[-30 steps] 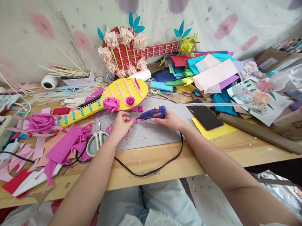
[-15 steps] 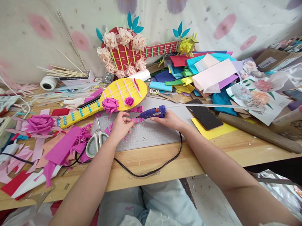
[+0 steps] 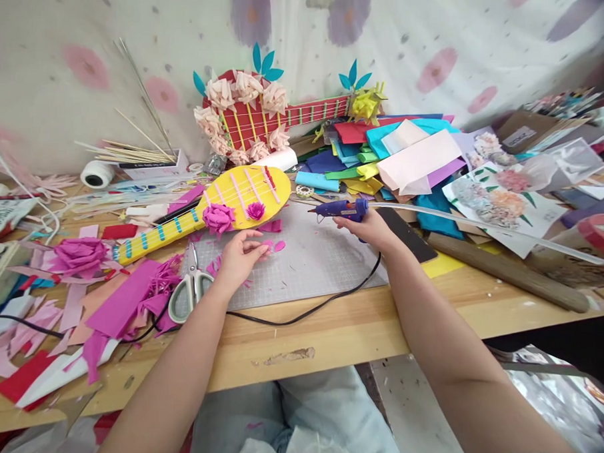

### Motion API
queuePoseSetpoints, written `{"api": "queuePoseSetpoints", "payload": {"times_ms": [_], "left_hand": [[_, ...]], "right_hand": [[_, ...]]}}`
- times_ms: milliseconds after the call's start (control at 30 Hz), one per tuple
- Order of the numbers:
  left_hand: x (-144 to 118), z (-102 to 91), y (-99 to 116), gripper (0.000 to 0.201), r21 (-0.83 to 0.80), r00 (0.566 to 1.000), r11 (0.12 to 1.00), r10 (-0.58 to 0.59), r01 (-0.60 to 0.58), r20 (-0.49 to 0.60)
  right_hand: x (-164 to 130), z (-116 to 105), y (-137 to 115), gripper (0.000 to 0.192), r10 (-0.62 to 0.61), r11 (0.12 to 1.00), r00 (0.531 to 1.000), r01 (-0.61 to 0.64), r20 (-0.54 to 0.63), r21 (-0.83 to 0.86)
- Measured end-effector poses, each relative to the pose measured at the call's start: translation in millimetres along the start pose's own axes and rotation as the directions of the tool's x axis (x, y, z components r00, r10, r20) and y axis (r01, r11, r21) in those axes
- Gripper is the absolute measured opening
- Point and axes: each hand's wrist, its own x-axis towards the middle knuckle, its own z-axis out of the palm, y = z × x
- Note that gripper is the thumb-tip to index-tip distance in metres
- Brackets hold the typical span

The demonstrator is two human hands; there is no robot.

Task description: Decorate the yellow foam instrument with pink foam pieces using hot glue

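On the tabletop [image 3: 336, 332], scissors [image 3: 187, 291] lay left of the left hand [image 3: 238, 254], whose loosely spread fingers touched small pink petals [image 3: 279, 245] on the grey mat [image 3: 308, 263]. Farther right, the right hand [image 3: 369, 227] gripped a purple glue gun [image 3: 339, 210], fingers wrapped around it.

a pale cloth backdrop [image 3: 424, 34] printed with pink and purple flowers hangs across the far side, from ten o'clock round to two o'clock. soft, even daylight falls over everything, with no hard shadows. a light wooden table [image 3: 336, 332] runs the full width below it, its front edge scuffed and chipped near six o'clock. a grey gridded cutting mat [image 3: 314, 266] lies on the table at the middle. under the table edge, toward four o'clock, a pale speckled floor [image 3: 415, 408] shows.
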Motion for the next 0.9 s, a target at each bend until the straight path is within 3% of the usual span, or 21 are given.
{"api": "queuePoseSetpoints", "payload": {"times_ms": [167,333,533,733,900], "left_hand": [[0,1.2,-1,0.036,-0.061,0.999,0.998,-0.023,0.020,-0.040],[-5,4.7,6,0.039,-0.114,0.992,0.990,-0.094,0.084,-0.081],[-8,7.8,13,0.040,-0.147,0.979,0.984,-0.127,0.103,-0.159],[-7,3.2,19,0.042,-0.221,0.972,0.975,-0.084,0.033,-0.222],[1,2.5,28,0.045,-0.210,0.927,0.978,-0.095,0.018,-0.362]], "right_hand": [[13,12,18,0.041,-0.008,0.991,0.992,-0.008,-0.127,-0.131],[22,21,21,0.040,0.011,0.963,0.991,-0.046,-0.132,-0.267],[20,16,18,0.048,0.078,0.920,0.991,-0.114,-0.111,-0.375],[11,6,15,0.047,0.004,0.935,0.993,-0.045,-0.116,-0.352],[6,3,16,0.057,-0.018,0.952,0.987,-0.032,-0.161,-0.303]]}}
